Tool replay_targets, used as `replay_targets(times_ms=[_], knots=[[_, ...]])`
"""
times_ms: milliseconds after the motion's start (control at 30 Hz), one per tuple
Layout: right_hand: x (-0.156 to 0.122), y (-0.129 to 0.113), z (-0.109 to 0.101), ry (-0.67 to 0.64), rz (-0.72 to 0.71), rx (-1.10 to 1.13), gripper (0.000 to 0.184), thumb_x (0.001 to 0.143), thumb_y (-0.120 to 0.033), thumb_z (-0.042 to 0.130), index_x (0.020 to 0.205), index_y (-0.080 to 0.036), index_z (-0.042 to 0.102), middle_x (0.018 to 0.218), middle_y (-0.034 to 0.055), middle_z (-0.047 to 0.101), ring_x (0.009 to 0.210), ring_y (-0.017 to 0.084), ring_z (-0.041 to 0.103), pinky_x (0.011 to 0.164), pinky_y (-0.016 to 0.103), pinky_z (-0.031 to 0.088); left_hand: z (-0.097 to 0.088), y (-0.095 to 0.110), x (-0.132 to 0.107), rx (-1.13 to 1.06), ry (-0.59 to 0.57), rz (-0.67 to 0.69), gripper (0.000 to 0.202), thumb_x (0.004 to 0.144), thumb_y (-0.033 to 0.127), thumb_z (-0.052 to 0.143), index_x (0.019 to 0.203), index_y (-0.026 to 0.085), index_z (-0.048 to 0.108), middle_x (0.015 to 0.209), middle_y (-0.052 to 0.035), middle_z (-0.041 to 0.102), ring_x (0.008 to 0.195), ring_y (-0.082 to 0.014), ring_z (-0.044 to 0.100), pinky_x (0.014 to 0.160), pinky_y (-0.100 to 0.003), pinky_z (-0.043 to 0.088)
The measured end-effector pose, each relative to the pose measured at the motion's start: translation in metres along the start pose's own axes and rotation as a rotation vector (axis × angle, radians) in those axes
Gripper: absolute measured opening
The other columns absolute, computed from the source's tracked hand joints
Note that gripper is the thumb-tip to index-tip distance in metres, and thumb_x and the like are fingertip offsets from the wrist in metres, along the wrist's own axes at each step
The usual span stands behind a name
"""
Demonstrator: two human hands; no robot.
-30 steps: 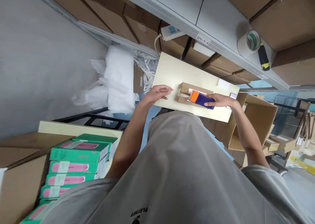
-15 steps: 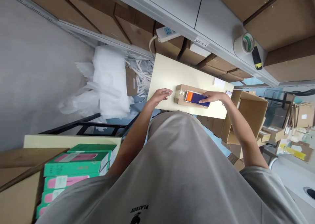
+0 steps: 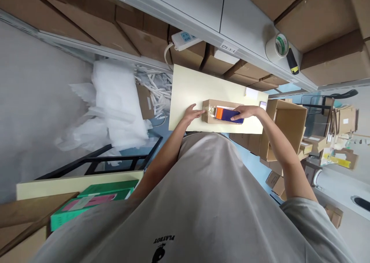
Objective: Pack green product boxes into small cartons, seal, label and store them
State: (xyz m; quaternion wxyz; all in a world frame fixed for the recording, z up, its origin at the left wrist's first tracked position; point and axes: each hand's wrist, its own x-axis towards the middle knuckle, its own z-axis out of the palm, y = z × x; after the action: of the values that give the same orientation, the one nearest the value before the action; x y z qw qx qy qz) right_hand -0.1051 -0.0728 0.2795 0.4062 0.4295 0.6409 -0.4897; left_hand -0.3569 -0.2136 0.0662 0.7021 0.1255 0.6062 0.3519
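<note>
A small cardboard box lies on the cream tabletop, with shiny clear tape across its left end. On its top is an orange and dark-blue tool that looks like a packing tape dispenser. My right hand grips its blue end from above, fingers wrapped around it. At the box's left end, my left hand is open, thumb raised and fingers stretched toward the taped edge. A fingertip reaches the box there; whether it presses on the tape is too small to tell.
A large open carton stands right of the table, near a phone. Along the back runs a shelf with a tape roll, a black-yellow cutter and a power strip. White foam wrap and green boxes are at left.
My left hand has moved closer to the box's left end, its fingers now stretched out at the edge. My right hand keeps its hold on the tape dispenser. The view has shifted slightly.
</note>
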Motion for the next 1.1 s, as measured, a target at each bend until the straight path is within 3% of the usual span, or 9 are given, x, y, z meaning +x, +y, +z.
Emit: replay_targets(times_ms=[100, 200, 300, 433, 600, 700, 867, 967, 1100], knots=[[0.002, 0.002, 0.002, -0.001, -0.033, 0.001, 0.076, 0.078, -0.084, 0.086, 0.112, -0.016, 0.083, 0.106, 0.0124, 0.083, 0.092, 0.027, 0.072, 0.084, 0.038, 0.058, -0.005, 0.005, -0.001, 0.144, 0.139, 0.131, 0.095, 0.057, 0.051, 0.11, 0.135, 0.013, 0.071, 0.102, -0.0098, 0.081, 0.097, -0.0228, 0.071, 0.085, -0.033, 0.054], [0.005, 0.007, 0.001, -0.018, -0.083, 0.019, 0.076, 0.076, -0.086, 0.086, 0.108, -0.017, 0.082, 0.104, 0.0115, 0.083, 0.092, 0.027, 0.071, 0.085, 0.038, 0.057, -0.002, 0.013, -0.009, 0.204, 0.109, 0.228, 0.06, 0.073, 0.067, 0.097, 0.098, 0.018, 0.075, 0.1, -0.0118, 0.082, 0.09, -0.0234, 0.072, 0.078, -0.034, 0.055], [0.01, 0.013, -0.005, -0.031, -0.14, 0.017, 0.075, 0.075, -0.087, 0.086, 0.103, -0.017, 0.082, 0.1, 0.01, 0.082, 0.089, 0.026, 0.069, 0.084, 0.038, 0.055, 0.012, 0.018, -0.019, 0.272, 0.037, 0.319, 0.058, 0.074, 0.072, 0.096, 0.085, 0.02, 0.074, 0.097, -0.0118, 0.083, 0.089, -0.0248, 0.073, 0.078, -0.035, 0.055], [0.021, 0.016, -0.012, -0.068, -0.202, 0.007, 0.073, 0.077, -0.087, 0.087, 0.099, -0.017, 0.082, 0.096, 0.0092, 0.081, 0.085, 0.025, 0.068, 0.082, 0.036, 0.054, 0.03, 0.016, -0.025, 0.343, 0.106, 0.346, 0.058, 0.067, 0.066, 0.104, 0.088, 0.02, 0.077, 0.095, -0.0106, 0.082, 0.097, -0.0263, 0.075, 0.083, -0.035, 0.057], [0.014, 0.025, -0.019, -0.104, -0.256, -0.07, 0.075, 0.081, -0.09, 0.082, 0.097, -0.016, 0.082, 0.089, 0.0078, 0.081, 0.083, 0.024, 0.07, 0.079, 0.035, 0.052, 0.037, 0.007, -0.026, 0.241, 0.211, 0.318, 0.057, 0.063, 0.059, 0.108, 0.084, 0.018, 0.075, 0.087, -0.0076, 0.079, 0.081, -0.0212, 0.073, 0.076, -0.033, 0.058], [-0.017, 0.062, -0.029, -0.172, -0.267, -0.04, 0.081, 0.08, -0.094, 0.079, 0.103, -0.017, 0.084, 0.091, 0.0092, 0.084, 0.088, 0.026, 0.075, 0.082, 0.035, 0.054, 0.039, 0.006, -0.026, 0.233, 0.287, 0.331, 0.052, 0.061, 0.051, 0.11, 0.081, 0.018, 0.076, 0.082, -0.0051, 0.078, 0.075, -0.0187, 0.071, 0.072, -0.031, 0.058], [-0.068, 0.166, -0.048, -0.193, -0.198, -0.008, 0.084, 0.079, -0.099, 0.072, 0.101, -0.019, 0.086, 0.089, 0.0107, 0.086, 0.091, 0.031, 0.079, 0.08, 0.037, 0.054, 0.046, 0.007, -0.025, 0.301, 0.431, 0.31, 0.039, 0.067, 0.035, 0.106, 0.083, 0.016, 0.076, 0.081, -0.0045, 0.078, 0.075, -0.0176, 0.072, 0.073, -0.029, 0.058], [-0.065, 0.212, -0.051, -0.188, -0.198, 0.008, 0.085, 0.079, -0.1, 0.07, 0.1, -0.019, 0.087, 0.094, 0.0124, 0.088, 0.09, 0.032, 0.079, 0.078, 0.037, 0.054, 0.053, 0.007, -0.025, 0.327, 0.522, 0.305, 0.03, 0.069, 0.024, 0.101, 0.084, 0.015, 0.076, 0.081, -0.0038, 0.077, 0.077, -0.0167, 0.073, 0.076, -0.027, 0.058], [-0.028, 0.232, -0.044, -0.168, -0.183, 0.005, 0.078, 0.082, -0.094, 0.075, 0.102, -0.019, 0.087, 0.098, 0.014, 0.089, 0.095, 0.033, 0.081, 0.08, 0.037, 0.055, 0.06, 0.003, -0.024, 0.356, 0.639, 0.304, 0.022, 0.072, 0.017, 0.093, 0.085, 0.015, 0.075, 0.081, -0.0018, 0.075, 0.074, -0.0138, 0.07, 0.073, -0.024, 0.055]])
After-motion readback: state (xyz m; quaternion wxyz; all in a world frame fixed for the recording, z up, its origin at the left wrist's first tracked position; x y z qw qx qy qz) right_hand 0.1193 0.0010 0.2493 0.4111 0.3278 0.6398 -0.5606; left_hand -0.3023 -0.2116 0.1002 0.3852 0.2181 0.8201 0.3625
